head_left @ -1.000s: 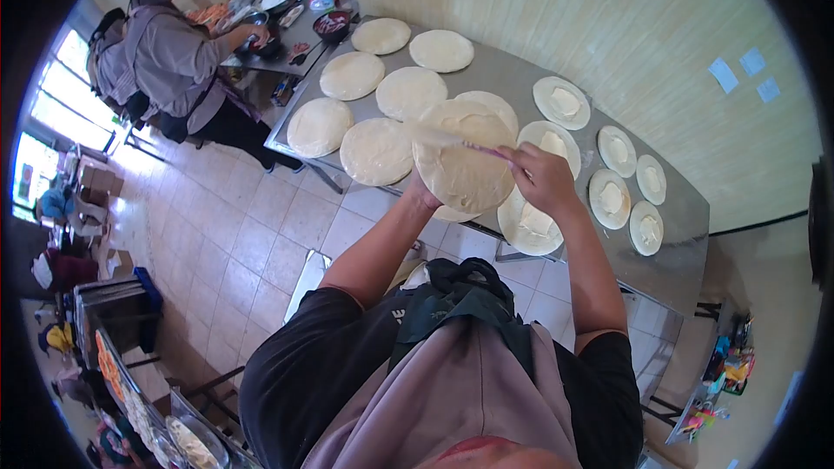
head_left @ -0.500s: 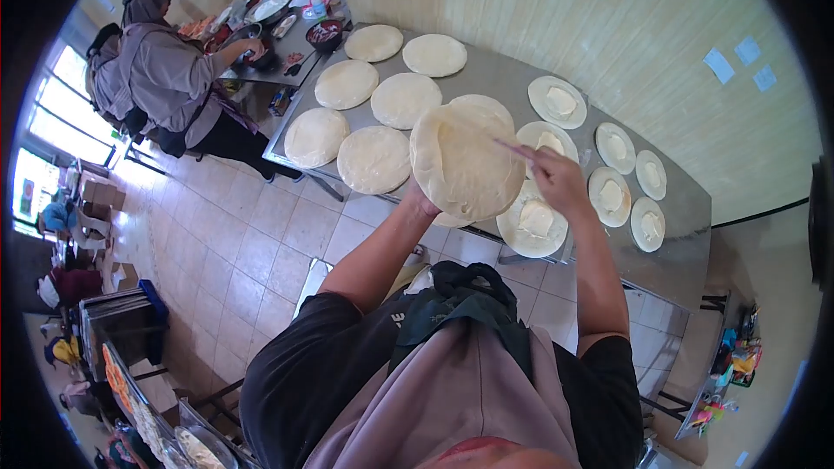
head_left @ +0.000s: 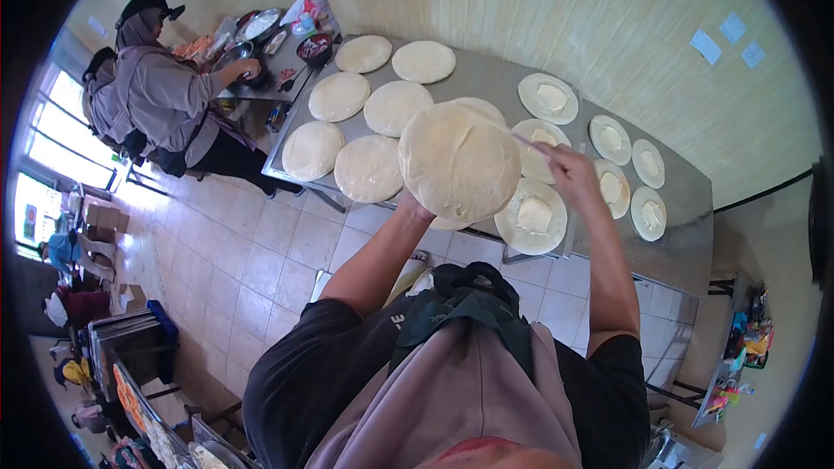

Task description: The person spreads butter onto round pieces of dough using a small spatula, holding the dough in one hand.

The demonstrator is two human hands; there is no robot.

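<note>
A round flatbread (head_left: 458, 161) rests on the upturned left hand (head_left: 415, 205), which is mostly hidden beneath it, held above the front edge of the steel table (head_left: 504, 78). The right hand (head_left: 573, 175) is closed on a thin utensil (head_left: 530, 143) (probably a spatula) whose tip meets the bread's right edge. The flatbread looks pale, smooth and floury.

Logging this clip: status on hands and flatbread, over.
Left hand under raised flatbread, holding it up. Right hand grips thin utensil at its edge. Steel table below crowded with rounds.
</note>
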